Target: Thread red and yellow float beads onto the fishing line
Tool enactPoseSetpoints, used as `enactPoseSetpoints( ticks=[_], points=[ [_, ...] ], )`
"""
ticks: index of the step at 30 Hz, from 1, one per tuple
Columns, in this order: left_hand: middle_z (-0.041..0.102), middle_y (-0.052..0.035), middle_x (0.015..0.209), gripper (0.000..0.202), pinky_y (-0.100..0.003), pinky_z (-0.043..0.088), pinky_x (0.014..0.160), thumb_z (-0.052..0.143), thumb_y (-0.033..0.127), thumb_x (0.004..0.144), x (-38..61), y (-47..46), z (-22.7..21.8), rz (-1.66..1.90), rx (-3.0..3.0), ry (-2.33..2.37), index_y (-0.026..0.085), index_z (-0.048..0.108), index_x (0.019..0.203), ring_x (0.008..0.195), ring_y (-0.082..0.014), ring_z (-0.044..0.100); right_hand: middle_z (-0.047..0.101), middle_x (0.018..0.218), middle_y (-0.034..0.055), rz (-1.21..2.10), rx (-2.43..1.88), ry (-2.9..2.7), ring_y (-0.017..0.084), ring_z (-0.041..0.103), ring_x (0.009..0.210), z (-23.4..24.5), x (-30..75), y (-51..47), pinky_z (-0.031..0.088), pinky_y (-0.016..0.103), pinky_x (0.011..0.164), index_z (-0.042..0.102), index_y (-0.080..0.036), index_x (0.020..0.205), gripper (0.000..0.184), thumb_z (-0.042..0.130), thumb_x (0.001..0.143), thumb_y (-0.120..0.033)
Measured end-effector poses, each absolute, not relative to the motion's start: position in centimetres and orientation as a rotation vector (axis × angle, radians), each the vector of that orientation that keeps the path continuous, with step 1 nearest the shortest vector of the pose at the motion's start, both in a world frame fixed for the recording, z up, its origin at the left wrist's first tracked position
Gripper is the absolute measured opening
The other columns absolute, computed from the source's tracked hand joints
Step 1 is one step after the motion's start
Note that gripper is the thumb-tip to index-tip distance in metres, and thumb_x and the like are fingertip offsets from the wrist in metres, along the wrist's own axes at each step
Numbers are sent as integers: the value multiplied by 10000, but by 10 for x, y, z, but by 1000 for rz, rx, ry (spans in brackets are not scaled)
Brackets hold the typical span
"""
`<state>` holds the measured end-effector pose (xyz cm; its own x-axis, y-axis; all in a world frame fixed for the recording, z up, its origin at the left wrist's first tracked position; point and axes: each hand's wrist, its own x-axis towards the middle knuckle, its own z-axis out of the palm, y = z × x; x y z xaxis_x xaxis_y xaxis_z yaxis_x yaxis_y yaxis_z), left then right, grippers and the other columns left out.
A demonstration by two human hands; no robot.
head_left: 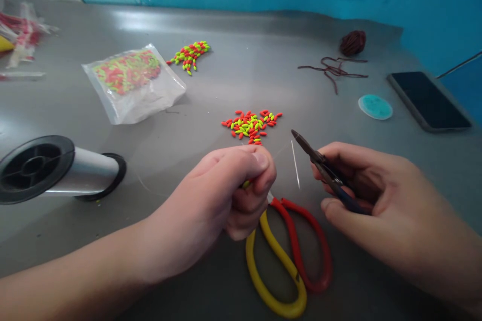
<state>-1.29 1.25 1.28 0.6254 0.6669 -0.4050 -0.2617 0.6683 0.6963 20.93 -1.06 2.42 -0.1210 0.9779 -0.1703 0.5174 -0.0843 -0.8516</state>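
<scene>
pliers (327, 169): dark, narrow-nosed, tips closed, angled up-left, held in right hand (376, 195) | lime-green bead (246, 184): mostly hidden, pinched in left hand (222, 193) | clear monofilament (295, 164): thin stiff end, between the hands | oval bead pile (250, 127): red and lime, loose on tabletop (301, 85), just beyond left hand

table (241, 75): spool (86, 173) left | beads (250, 127) centre | phone (429, 101) right | scissors (283, 270) front

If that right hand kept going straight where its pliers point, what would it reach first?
Most likely the pile of loose red and yellow-green beads: the pliers in the right hand point toward its right end. Depth is unclear, so they could pass above it.
</scene>
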Motion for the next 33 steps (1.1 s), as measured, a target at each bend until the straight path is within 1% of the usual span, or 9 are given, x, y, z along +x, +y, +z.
enactPoseSetpoints(
  ticks=[4,9,15,17,20,23,27,33],
  points=[
    [317,59,622,325,-278,186,489,505,313,1024,-13,12,14,577,663,716,210,481,717,535,-113,253,684,754,-12,1116,-1626,-1678,199,694,704,23,210,-11,546,233,549,615,-275,776,195,668,715,-98],
    [334,52,636,335,-285,188,497,506,321,1028,-13,14,14,576,665,714,208,485,713,544,-116,254,676,747,-13,1123,-1633,-1666,191,667,674,23,209,-10,539,228,535,615,-277,759,184,673,715,-108],
    [303,57,646,338,-278,195,504,523,322,1036,-12,10,10,594,634,720,208,489,720,552,-116,247,621,761,-30,1204,-1600,-1655,178,647,704,20,211,-10,564,220,584,625,-280,781,208,686,732,-87],
    [288,60,648,346,-272,200,506,536,327,1042,-12,9,8,612,626,724,207,497,721,556,-115,238,616,771,-26,1236,-1583,-1682,188,658,731,19,212,-9,559,228,583,624,-277,794,214,682,741,-79],
    [282,61,656,350,-264,203,507,554,343,1050,-13,9,7,638,616,712,207,512,730,560,-114,232,617,746,-15,1200,-1593,-1738,220,692,768,19,213,-9,523,244,546,638,-272,824,219,690,744,-74],
    [277,65,652,330,-254,193,501,535,332,1057,-13,10,9,654,599,714,209,522,751,555,-111,219,645,736,-8,1133,-1605,-1775,233,709,768,19,214,-9,527,258,555,645,-265,821,210,703,743,-79],
    [275,71,630,328,-244,191,490,505,311,1065,-12,11,11,678,582,722,206,520,754,540,-105,210,684,767,-10,1125,-1611,-1804,230,728,774,20,213,-10,522,259,553,633,-266,819,226,689,748,-59],
    [285,72,622,327,-241,185,488,483,303,1075,-11,12,11,704,554,713,206,509,764,530,-103,212,753,894,-9,1171,-1580,-1888,237,768,890,25,211,-14,515,233,537,622,-284,869,276,637,774,-26]
  ],
)
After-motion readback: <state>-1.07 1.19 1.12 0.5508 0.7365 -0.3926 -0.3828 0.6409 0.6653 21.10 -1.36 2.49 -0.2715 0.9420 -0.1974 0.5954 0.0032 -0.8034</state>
